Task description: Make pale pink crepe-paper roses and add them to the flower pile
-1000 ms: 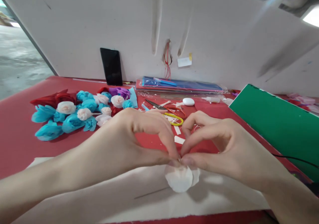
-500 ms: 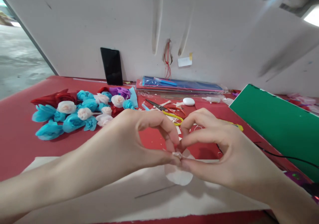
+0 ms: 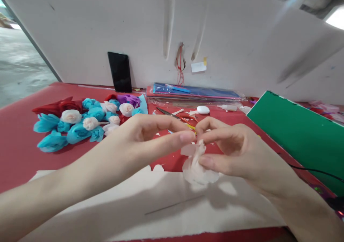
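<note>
A white crepe-paper flower hangs with its petals down and its twisted base up, above the pale paper sheet. My right hand pinches it near the base between thumb and fingers. Just left of the base is my left hand, with the thumb pressed to the fingertips. Whatever those fingertips may hold is hidden. A thin dark wire lies on the sheet below.
Blue paper flowers, with white, red and purple ones, are heaped at the left. Scissors lie behind my hands among scraps, near a white oval object. A green board stands right. A phone leans on the wall.
Both hands were pinching together at the flower's base. Now the left fingers have come up off it, and the right hand has tilted the flower, showing more of its petals and twisted base.
</note>
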Motion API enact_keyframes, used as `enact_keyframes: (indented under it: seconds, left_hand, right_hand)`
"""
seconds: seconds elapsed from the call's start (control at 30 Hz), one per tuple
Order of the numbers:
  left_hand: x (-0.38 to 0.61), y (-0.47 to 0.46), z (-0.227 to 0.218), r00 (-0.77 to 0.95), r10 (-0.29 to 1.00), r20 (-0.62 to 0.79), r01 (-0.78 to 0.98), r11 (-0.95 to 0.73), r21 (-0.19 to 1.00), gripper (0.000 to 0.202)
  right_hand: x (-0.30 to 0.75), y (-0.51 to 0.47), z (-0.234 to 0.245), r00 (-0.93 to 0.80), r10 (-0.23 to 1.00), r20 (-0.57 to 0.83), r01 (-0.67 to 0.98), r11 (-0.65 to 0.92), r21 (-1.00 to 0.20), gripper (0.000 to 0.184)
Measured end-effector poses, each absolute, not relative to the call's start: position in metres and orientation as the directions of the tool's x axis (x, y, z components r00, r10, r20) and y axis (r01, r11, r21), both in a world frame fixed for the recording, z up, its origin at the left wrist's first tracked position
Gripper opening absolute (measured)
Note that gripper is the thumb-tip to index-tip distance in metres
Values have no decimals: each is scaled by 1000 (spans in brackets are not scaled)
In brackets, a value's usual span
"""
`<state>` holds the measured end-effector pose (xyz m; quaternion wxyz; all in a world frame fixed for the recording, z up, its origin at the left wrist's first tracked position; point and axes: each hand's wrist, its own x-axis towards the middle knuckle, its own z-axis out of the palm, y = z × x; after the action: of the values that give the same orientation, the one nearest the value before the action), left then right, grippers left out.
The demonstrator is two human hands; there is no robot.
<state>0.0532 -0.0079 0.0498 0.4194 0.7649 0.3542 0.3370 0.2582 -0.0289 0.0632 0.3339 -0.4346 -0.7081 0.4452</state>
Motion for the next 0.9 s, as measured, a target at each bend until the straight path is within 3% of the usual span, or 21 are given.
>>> enact_keyframes:
  seconds: [0.23,0.6,0.9]
  left_hand:
    - [60,-15,48,346,879,327,298,-434,850,4]
    - [59,-11,46,340,869,360,296,-463,836,14]
    - [55,-8,45,358,860,364,323,-480,816,10]
  right_hand:
    - [252,-31,56,-259,946,197,384,288,-877,9]
    - [243,-37,49,-177,828,532,538,534,-652,9]
    - [243,-40,48,-185,753,632,569,606,-556,9]
